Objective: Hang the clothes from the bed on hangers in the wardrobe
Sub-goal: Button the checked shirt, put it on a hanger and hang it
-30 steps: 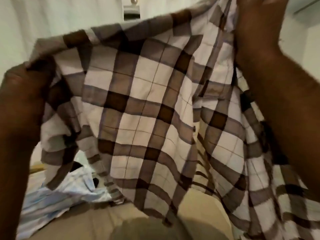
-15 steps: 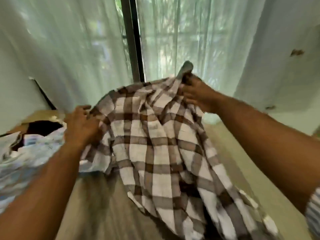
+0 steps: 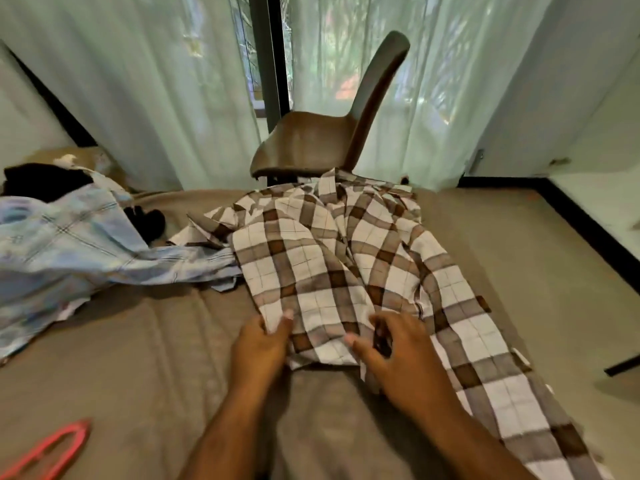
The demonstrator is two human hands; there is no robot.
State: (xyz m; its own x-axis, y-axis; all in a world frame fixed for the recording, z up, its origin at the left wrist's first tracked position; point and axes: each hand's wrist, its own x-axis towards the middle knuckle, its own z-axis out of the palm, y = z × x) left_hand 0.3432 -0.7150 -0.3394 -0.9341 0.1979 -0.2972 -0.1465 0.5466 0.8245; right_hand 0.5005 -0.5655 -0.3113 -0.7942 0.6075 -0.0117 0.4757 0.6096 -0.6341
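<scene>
A brown-and-white plaid shirt [image 3: 311,271] lies spread on the brown bed [image 3: 138,348], running from the far edge toward the lower right. My left hand [image 3: 259,344] pinches its near hem between thumb and fingers. Just to the right, my right hand [image 3: 394,351] lies on the shirt with curled fingers gathering a fold of the cloth. A pink-red hanger [image 3: 45,452] rests on the bed at the lower left, apart from both hands. A light blue shirt [image 3: 69,251] is heaped at the left with a black garment [image 3: 41,181] behind it.
A brown chair [image 3: 311,140] stands past the bed's far edge, in front of sheer white curtains [image 3: 156,98] and a dark window frame [image 3: 270,64]. At the right are a white door panel [image 3: 571,98] and floor with a black skirting strip [image 3: 588,216].
The plaid shirt, held up in the air a second ago, now lies flat on the bed. Both hands have dropped from its upper part to its near hem.
</scene>
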